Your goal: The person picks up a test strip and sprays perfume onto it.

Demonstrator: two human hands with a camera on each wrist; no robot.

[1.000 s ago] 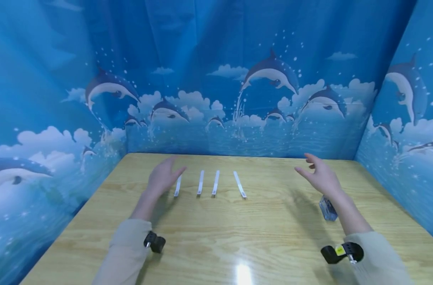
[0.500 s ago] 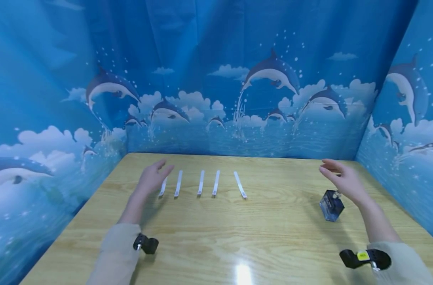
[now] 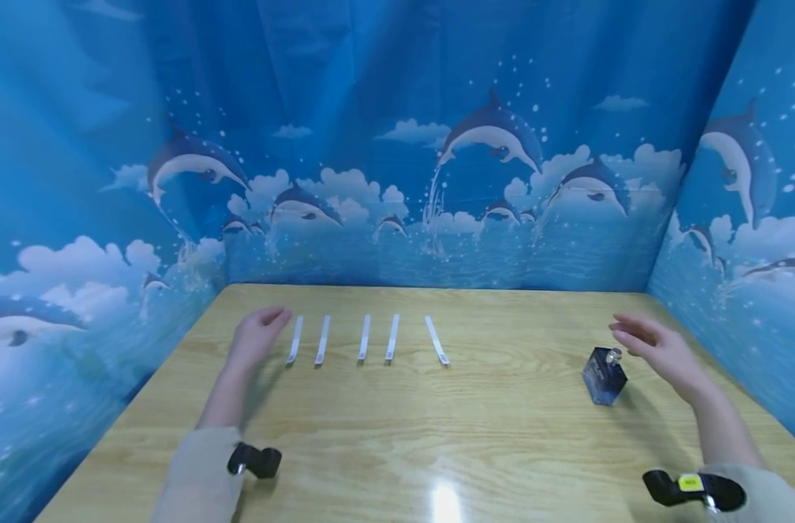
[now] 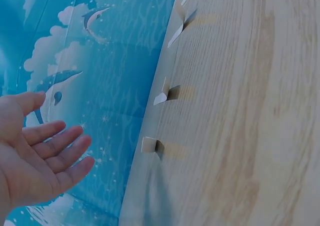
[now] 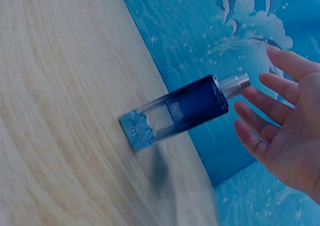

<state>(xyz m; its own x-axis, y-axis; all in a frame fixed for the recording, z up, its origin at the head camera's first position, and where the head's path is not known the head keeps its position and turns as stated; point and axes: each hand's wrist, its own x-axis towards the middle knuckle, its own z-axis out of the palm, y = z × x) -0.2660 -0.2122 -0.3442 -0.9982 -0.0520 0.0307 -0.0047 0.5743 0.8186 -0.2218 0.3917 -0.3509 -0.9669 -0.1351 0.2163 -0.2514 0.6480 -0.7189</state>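
A dark blue glass perfume bottle (image 3: 603,378) with a silver sprayer neck stands upright on the right of the table. My right hand (image 3: 662,354) is just behind and to the right of it, holding nothing, with relaxed fingers; in the right wrist view the fingertips overlap the sprayer (image 5: 235,85). Several narrow white paper strips lie in a row across the table's far half, from the leftmost strip (image 3: 295,340) to a slanted strip (image 3: 437,340). Beside the leftmost one hovers my left hand (image 3: 256,338), its fingers loose around nothing. The left wrist view shows bent strip ends (image 4: 149,144) raised.
The pale wooden table (image 3: 371,436) meets a blue dolphin-print curtain (image 3: 358,240) at its back edge. The same cloth hangs along the left and right sides. Each wrist carries a small black camera, as the left wrist camera (image 3: 256,460) shows.
My left hand has moved left, uncovering the two leftmost strips. My right hand has gone right and slightly nearer, so the perfume bottle now shows fully. Strips and bottle stay in place.
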